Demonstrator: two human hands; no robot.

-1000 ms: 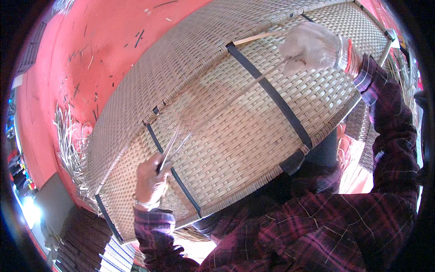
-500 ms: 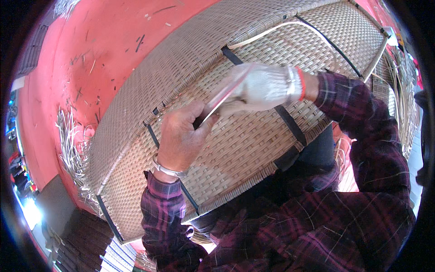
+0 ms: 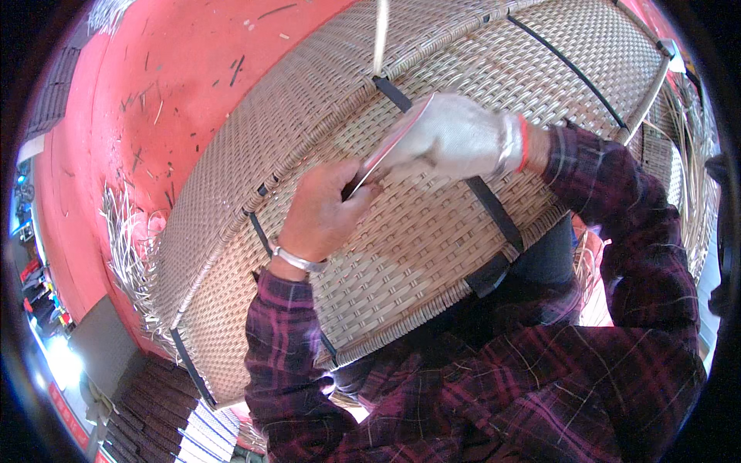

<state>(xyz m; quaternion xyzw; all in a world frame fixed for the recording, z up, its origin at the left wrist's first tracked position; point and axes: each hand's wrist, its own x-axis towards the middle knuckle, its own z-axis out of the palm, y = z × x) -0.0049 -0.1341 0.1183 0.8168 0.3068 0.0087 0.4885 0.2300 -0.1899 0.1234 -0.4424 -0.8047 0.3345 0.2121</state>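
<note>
The woven wicker frame [image 3: 432,193] is lying tilted across the person's lap, and both hands, well apart a second ago, are now meeting at its middle. The left hand [image 3: 324,212] (bare, wrist bangle) is pinching a flat weaving strip [image 3: 390,143], while the gloved right hand [image 3: 451,139] is closing on the same strip. Loose cane strands [image 3: 127,247] are littering the red floor [image 3: 116,92] alongside; black frame bars [image 3: 486,208] are crossing the weave.

Beige woven panel [image 3: 432,231], seemingly white glove [image 3: 455,139]

No clear packages, labels, signs, screens, left rim too blurred
</note>
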